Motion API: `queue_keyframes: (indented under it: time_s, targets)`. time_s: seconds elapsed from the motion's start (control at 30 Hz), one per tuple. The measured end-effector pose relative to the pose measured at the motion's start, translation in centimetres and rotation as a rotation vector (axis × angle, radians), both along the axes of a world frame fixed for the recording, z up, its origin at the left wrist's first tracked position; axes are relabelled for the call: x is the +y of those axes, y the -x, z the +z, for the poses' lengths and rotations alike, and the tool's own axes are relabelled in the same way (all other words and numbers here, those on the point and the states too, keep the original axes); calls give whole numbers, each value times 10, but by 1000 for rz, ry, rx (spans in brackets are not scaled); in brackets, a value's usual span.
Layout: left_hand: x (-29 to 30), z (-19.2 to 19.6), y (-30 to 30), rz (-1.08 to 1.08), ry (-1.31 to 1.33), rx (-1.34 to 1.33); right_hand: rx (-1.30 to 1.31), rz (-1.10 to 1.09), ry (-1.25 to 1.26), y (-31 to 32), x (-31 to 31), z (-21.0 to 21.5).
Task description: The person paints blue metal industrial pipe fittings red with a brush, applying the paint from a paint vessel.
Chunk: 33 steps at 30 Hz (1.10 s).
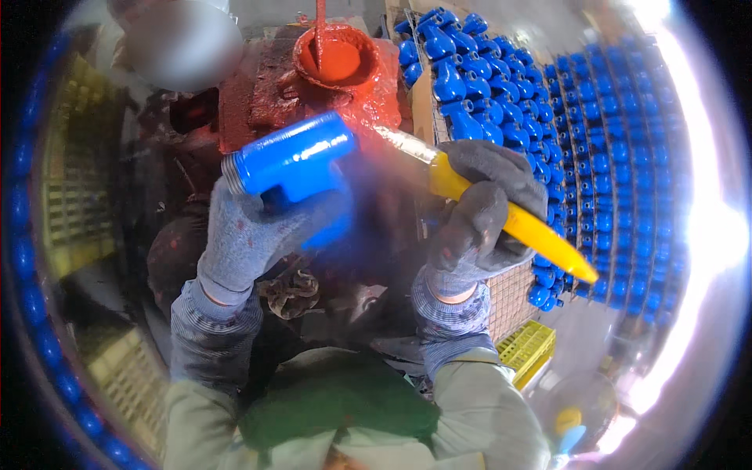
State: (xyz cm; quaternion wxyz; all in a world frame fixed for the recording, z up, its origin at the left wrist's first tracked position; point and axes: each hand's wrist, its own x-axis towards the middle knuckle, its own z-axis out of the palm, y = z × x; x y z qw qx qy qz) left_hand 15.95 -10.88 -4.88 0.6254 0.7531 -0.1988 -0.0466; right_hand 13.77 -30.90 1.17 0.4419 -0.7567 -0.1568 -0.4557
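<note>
The left hand [252, 227], gloved in grey-blue knit with a dark coating, is raised and curled into a grip. The right hand [492, 204], gloved alike, is closed at a similar height, apart from the left. Skin is bared narrowly at both wrists [456, 297]; the pale-sleeved forearms [200, 415] are stretched forward.
</note>
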Motion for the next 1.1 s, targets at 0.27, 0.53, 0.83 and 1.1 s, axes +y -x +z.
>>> queue_keyframes:
  time_s: [0.27,0.53,0.83,1.1]
  targets:
    - [-11,12,2,-229,1075,941,43,125,76,-8,5,-13]
    - [-31,8,17,-494,1550,1137,106,-32,162,-30,-11,-48]
    - [-61,15,26,-1120,1808,1145,520,660,-1151,-53,-29,-69]
    - [-28,15,19,-750,1291,1157,130,669,-776,-46,-49,-51]
